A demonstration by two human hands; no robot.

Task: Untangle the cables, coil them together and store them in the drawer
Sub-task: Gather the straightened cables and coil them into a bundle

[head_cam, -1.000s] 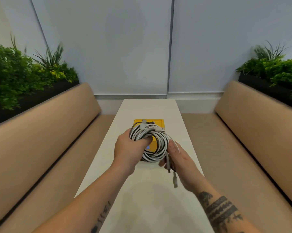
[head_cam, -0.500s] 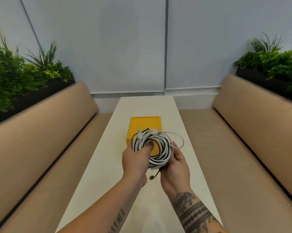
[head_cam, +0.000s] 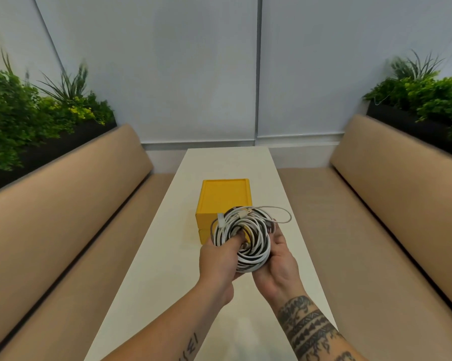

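Lower centre of the frame: two bare forearms, both tattooed, reach forward over a long white worktop [head_cam: 165, 256].

The left hand [head_cam: 217, 261] grips the near left side of the cable coil [head_cam: 256, 254], its thumb hooked through the middle opening and its fingers curled underneath. The right hand [head_cam: 278, 265] cups the coil from below and from the right, fingers wrapped up around the outer edge. Both hands are closed on the coil and neither is free.

The coil is a round bundle of white and dark cables wound together, held above the worktop at the centre of the frame and clear of its surface. A white plug [head_cam: 221, 221] lies on its upper left edge. One thin white loop [head_cam: 285, 217] strays out past the upper right edge.

Just beyond the coil stands a yellow drawer box [head_cam: 223, 195] on the worktop. Its top is flat with a raised rim. The coil hides most of its front; a horizontal seam shows on the visible left part. Whether the coil touches the box cannot be told.

Tan upholstered benches run along the left side [head_cam: 63, 204] and the right side [head_cam: 389, 191] of the worktop. Behind each backrest is a dark planter with green foliage, upper left [head_cam: 24, 113] and upper right [head_cam: 428, 92]. A pale panelled wall [head_cam: 167, 74] closes the far end.
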